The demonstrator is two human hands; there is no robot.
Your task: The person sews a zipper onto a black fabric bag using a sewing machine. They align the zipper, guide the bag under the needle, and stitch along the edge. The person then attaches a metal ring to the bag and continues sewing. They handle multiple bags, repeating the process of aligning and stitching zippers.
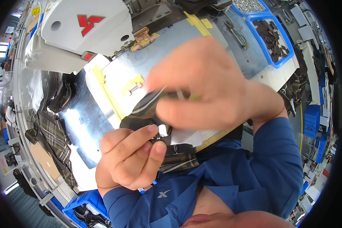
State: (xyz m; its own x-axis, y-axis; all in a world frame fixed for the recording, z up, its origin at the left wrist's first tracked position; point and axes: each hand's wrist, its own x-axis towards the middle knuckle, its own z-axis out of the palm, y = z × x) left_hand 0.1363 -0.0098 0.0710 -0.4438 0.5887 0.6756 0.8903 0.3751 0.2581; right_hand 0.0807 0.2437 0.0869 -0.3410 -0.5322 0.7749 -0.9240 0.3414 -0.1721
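Note:
My left hand (129, 157) pinches a small dark piece with a shiny metal part (162, 130) between fingertips and thumb, at the lower middle. Plaid dark-olive fabric (180, 157) with pale stripes lies beneath and behind it. Just above and to the right, my right hand (205, 91) is over the fabric, smeared by motion; its thumb reaches toward the metal part, and I cannot make out whether it holds anything.
A white sewing machine (76, 34) stands at upper left, beside a worktop (114, 79) with yellow tape. Blue trays (288, 49) of small parts and scissors (235, 34) are at upper right. Garments (53, 140) lie left; a blue crate (74, 209) sits lower left.

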